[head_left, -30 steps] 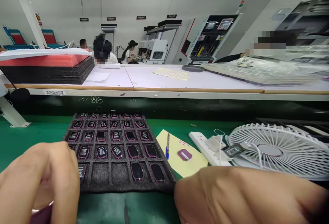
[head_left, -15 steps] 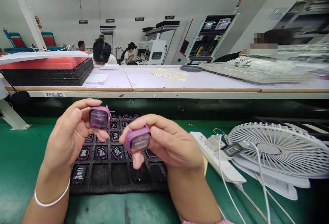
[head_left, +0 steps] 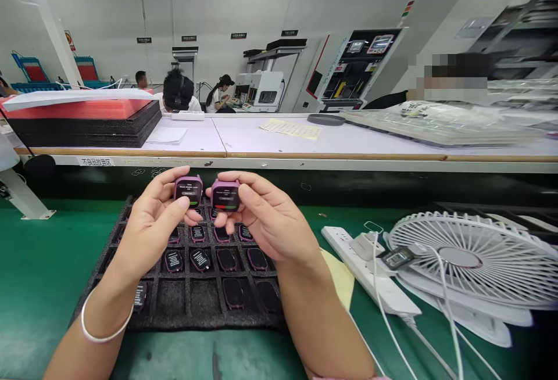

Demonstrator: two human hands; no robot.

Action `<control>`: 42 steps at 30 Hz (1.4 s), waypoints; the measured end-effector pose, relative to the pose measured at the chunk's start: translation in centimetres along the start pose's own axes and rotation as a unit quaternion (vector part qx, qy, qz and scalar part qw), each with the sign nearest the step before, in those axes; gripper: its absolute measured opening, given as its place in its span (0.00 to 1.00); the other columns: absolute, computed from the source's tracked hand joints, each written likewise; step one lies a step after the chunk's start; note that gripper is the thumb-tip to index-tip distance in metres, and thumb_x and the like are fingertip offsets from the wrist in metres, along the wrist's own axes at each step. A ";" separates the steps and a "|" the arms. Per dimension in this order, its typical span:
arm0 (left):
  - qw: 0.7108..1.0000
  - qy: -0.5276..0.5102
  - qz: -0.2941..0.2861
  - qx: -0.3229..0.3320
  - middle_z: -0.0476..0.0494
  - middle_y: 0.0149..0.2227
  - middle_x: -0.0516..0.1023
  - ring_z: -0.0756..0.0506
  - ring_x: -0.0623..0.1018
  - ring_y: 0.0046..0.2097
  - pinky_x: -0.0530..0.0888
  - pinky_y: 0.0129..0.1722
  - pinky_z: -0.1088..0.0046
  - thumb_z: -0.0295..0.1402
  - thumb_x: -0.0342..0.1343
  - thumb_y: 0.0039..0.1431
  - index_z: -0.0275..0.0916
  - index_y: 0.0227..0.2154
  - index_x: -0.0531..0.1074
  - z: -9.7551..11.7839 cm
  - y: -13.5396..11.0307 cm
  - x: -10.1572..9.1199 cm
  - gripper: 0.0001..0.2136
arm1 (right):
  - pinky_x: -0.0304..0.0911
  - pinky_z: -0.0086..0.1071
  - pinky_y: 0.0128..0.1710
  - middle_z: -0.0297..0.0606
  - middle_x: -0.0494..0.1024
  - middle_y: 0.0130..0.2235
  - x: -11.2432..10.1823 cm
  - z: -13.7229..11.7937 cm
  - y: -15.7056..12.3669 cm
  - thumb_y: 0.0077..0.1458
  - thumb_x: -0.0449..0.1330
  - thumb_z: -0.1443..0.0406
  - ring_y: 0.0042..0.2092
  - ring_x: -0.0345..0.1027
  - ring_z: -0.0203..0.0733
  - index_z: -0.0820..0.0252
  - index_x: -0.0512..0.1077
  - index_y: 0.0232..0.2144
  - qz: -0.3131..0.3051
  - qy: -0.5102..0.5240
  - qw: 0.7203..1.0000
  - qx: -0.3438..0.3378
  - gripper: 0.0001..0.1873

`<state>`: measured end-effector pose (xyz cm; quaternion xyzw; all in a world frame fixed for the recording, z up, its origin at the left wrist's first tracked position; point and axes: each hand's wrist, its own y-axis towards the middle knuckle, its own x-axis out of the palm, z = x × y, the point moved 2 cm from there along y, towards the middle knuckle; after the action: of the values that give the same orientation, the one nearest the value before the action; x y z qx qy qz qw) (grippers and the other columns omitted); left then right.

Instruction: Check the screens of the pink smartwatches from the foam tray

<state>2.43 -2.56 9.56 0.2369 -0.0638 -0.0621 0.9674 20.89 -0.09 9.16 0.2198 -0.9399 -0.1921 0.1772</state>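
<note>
My left hand [head_left: 154,223] pinches a small purple device with a dark lit screen [head_left: 188,189], holding it up above a black foam tray [head_left: 187,304]. My right hand [head_left: 265,220] grips a second purple device [head_left: 225,194] right beside the first, the two almost touching. Both screens face me. The tray below holds several more purple-rimmed devices [head_left: 226,259] in its pockets; a few front pockets are bare. A white bracelet [head_left: 102,333] circles my left wrist.
A white desk fan [head_left: 468,261] lies at the right beside a white power strip [head_left: 370,269] with cables. A yellow sheet [head_left: 340,278] peeks from under my right forearm. Behind runs a white bench [head_left: 305,139] with a stack of foam sheets [head_left: 82,118]. People sit farther back.
Both hands rose from the near edge, each with a purple device, and have drawn together and moved away from me, so the two devices now sit side by side above the tray.
</note>
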 end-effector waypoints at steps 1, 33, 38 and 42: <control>1.000 0.004 0.003 -0.003 0.45 0.44 0.79 0.51 0.82 0.33 0.82 0.36 0.75 0.34 0.61 0.64 0.42 0.58 0.70 -0.2 0.1 0.1 0.21 | 0.73 0.28 0.28 0.36 0.79 0.38 0.0 0.1 0.1 0.63 0.65 0.56 0.31 0.76 0.36 0.56 0.75 0.48 0.012 -0.010 1.000 -0.012 0.15; 0.998 0.036 0.013 0.052 0.47 0.42 0.81 0.51 0.81 0.31 0.82 0.35 0.76 0.25 0.64 0.56 0.43 0.52 0.72 0.2 0.0 0.6 0.20 | 0.75 0.33 0.35 0.37 0.77 0.42 0.2 0.1 0.0 0.57 0.66 0.66 0.33 0.76 0.36 0.57 0.69 0.54 -0.051 -0.046 0.997 -0.031 0.22; 0.998 0.045 0.015 0.044 0.46 0.43 0.81 0.51 0.81 0.31 0.81 0.35 0.74 0.26 0.65 0.56 0.42 0.52 0.72 0.3 0.0 0.7 0.21 | 0.74 0.31 0.34 0.36 0.77 0.42 0.2 0.0 0.0 0.56 0.66 0.67 0.32 0.76 0.35 0.57 0.70 0.52 -0.045 -0.040 0.998 -0.029 0.21; 0.997 0.055 0.013 0.045 0.46 0.44 0.80 0.50 0.81 0.32 0.82 0.37 0.73 0.27 0.66 0.56 0.43 0.52 0.72 0.2 0.1 0.6 0.20 | 0.75 0.32 0.34 0.37 0.77 0.42 0.2 0.0 0.0 0.56 0.66 0.67 0.33 0.76 0.36 0.57 0.70 0.53 -0.039 -0.049 0.998 -0.022 0.22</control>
<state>3.03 -2.67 9.82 0.2827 -0.0163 -0.0331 0.9585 20.75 -0.21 9.21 0.2429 -0.9337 -0.2299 0.1282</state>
